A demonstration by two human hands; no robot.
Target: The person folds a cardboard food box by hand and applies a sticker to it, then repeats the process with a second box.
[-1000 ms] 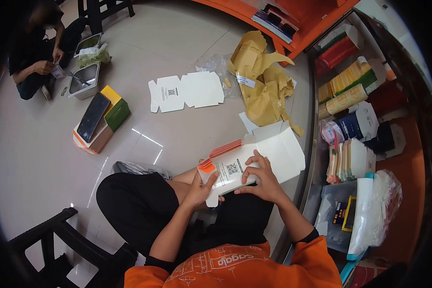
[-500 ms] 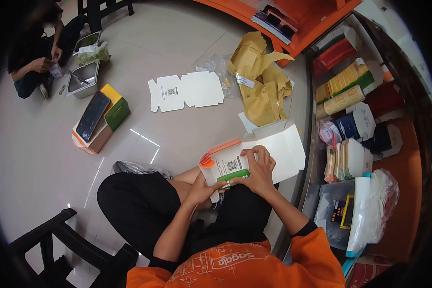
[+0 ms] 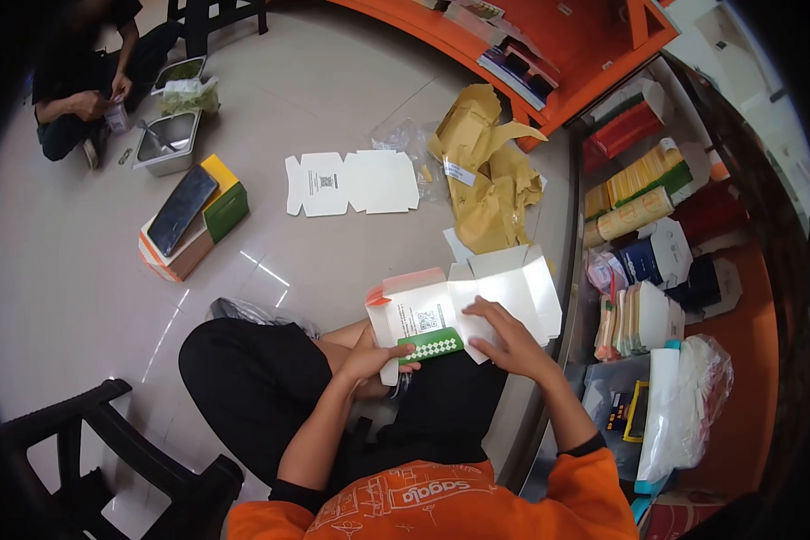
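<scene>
A partly folded white cardboard box blank [image 3: 513,288] lies across my lap, printed side with a QR code facing up. One of its edges carries a green flap with white diamonds, folded up, and another an orange flap. My left hand [image 3: 367,357] grips the near left corner, thumb on the green flap. My right hand [image 3: 511,342] rests over the middle of the blank near a crease, fingers apart, its fingertips on or just above the white card. Beyond it on the floor lies a flat white box blank [image 3: 378,184], also with a QR code.
Crumpled brown paper [image 3: 486,198] and clear plastic lie ahead. At left, a phone [image 3: 182,211] rests on a stack of folded cardboard [image 3: 225,214]. Another person [image 3: 90,90] sits by metal trays [image 3: 169,144]. A packed shelf [image 3: 639,306] stands right; a black stool [image 3: 126,450] is lower left.
My right hand has let go of the green flap and moved right, its fingers spreading. The green flap's diamond pattern shows more fully. The camera view has shifted slightly.
</scene>
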